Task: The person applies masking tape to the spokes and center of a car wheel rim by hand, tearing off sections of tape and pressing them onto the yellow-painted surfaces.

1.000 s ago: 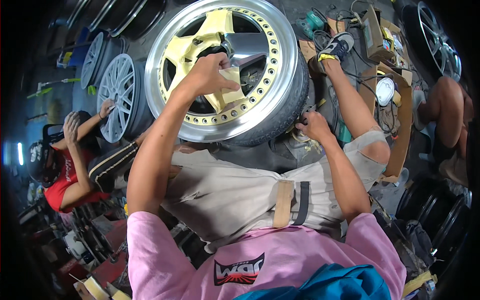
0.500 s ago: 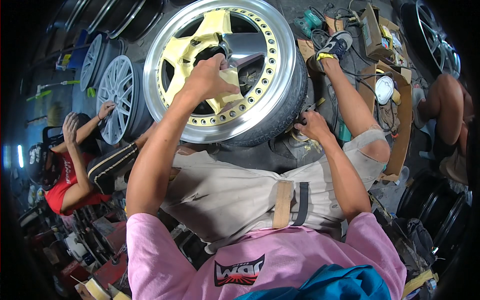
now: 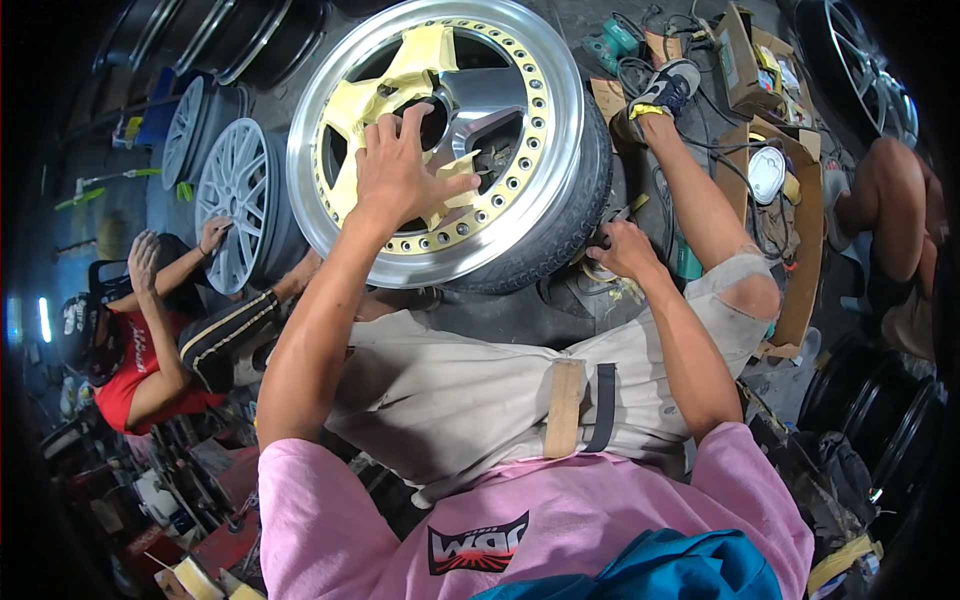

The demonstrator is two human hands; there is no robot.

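Note:
A large wheel rim (image 3: 345,255) with a polished lip and a studded ring lies in front of me on a black tyre (image 3: 555,225). Yellow masking tape (image 3: 425,50) covers several of its spokes, while one spoke on the right (image 3: 490,90) shows bare metal. Over the lower left of the rim's centre, my left hand (image 3: 395,175) has its fingers spread, the thumb beside a taped lower spoke. My right hand (image 3: 628,250) is low at the tyre's right side, fingers curled by what looks like a tape roll (image 3: 600,270); its grip is partly hidden.
Cardboard boxes (image 3: 815,240) with a white-lidded can (image 3: 767,175) stand at the right. Cables and a green power tool (image 3: 612,42) lie beyond my foot. Another person in red (image 3: 140,365) sits at left by a silver wheel (image 3: 238,205). Black rims (image 3: 870,410) lie lower right.
My left hand has opened from its closed grip at the tape on the lower spoke and shifted slightly left. The right hand has stayed nearly still.

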